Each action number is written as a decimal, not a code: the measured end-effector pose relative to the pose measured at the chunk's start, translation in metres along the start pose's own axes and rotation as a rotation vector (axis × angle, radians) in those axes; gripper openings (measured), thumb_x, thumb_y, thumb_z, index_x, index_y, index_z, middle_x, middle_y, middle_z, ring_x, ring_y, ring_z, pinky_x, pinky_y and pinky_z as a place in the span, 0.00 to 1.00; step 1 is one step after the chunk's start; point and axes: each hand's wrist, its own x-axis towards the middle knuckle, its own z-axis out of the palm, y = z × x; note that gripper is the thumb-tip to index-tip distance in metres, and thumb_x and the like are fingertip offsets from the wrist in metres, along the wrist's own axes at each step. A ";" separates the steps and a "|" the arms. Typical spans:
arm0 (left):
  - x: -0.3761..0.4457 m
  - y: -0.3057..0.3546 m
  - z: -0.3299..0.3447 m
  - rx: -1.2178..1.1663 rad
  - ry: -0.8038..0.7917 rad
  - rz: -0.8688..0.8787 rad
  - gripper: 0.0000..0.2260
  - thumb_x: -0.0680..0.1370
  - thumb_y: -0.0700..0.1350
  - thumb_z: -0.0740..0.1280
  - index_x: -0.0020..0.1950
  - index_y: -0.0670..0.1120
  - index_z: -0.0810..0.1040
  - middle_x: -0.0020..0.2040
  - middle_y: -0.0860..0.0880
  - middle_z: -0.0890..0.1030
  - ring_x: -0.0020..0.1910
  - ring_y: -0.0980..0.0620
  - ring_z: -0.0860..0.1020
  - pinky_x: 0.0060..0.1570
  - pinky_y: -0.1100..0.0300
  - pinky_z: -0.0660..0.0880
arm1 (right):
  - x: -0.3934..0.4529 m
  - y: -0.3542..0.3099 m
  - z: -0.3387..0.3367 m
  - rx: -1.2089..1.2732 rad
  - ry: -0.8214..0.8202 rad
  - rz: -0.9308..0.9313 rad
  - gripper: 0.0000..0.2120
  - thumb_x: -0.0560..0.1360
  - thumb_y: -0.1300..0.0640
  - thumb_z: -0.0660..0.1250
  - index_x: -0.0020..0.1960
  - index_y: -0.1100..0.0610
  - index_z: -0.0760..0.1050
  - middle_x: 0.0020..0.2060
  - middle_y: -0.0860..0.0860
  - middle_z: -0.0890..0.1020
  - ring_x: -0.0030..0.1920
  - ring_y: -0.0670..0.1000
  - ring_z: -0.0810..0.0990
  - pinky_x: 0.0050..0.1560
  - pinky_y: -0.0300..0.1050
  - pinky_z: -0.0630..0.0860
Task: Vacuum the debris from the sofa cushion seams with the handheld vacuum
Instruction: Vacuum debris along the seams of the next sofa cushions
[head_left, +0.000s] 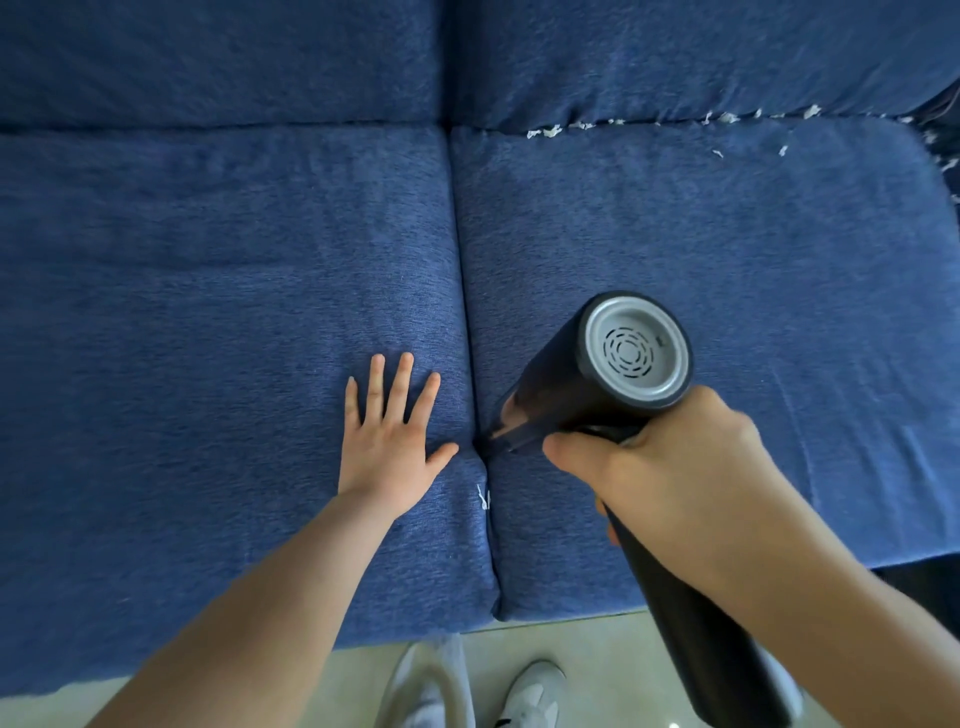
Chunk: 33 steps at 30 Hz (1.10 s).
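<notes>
A black handheld vacuum (597, 374) with a grey vented rear cap points down and left, its nozzle tip in the seam (470, 332) between the two blue seat cushions. My right hand (670, 467) grips its handle. My left hand (392, 431) lies flat with spread fingers on the left cushion (208, 312), pressing just beside the seam. A small white scrap (483, 496) sits by the seam below the nozzle. More white debris (545, 132) lines the back seam of the right cushion (727, 260).
Blue back cushions (260, 62) rise behind the seats. Scattered white scraps (782, 150) lie near the right cushion's far corner. Below the sofa front edge is a pale tiled floor (587, 644) with my white shoes (530, 696).
</notes>
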 end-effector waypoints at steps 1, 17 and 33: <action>-0.002 0.002 0.000 0.000 0.001 -0.004 0.37 0.76 0.69 0.53 0.80 0.53 0.47 0.80 0.45 0.40 0.77 0.39 0.36 0.74 0.37 0.40 | -0.001 0.002 -0.002 0.001 0.003 -0.011 0.22 0.58 0.37 0.72 0.35 0.56 0.78 0.34 0.55 0.84 0.40 0.58 0.84 0.43 0.49 0.80; -0.010 0.012 -0.002 0.029 -0.043 -0.044 0.33 0.80 0.65 0.46 0.79 0.53 0.39 0.79 0.46 0.35 0.76 0.39 0.33 0.74 0.38 0.37 | -0.026 0.026 -0.009 0.008 -0.017 -0.045 0.31 0.44 0.33 0.64 0.35 0.56 0.78 0.32 0.55 0.84 0.36 0.59 0.84 0.43 0.52 0.82; -0.016 0.016 -0.003 -0.027 -0.035 -0.050 0.29 0.82 0.60 0.51 0.80 0.53 0.47 0.80 0.47 0.40 0.78 0.41 0.36 0.75 0.39 0.41 | -0.021 0.052 -0.016 0.047 -0.036 -0.029 0.25 0.49 0.35 0.69 0.32 0.57 0.78 0.32 0.55 0.84 0.35 0.59 0.84 0.43 0.53 0.83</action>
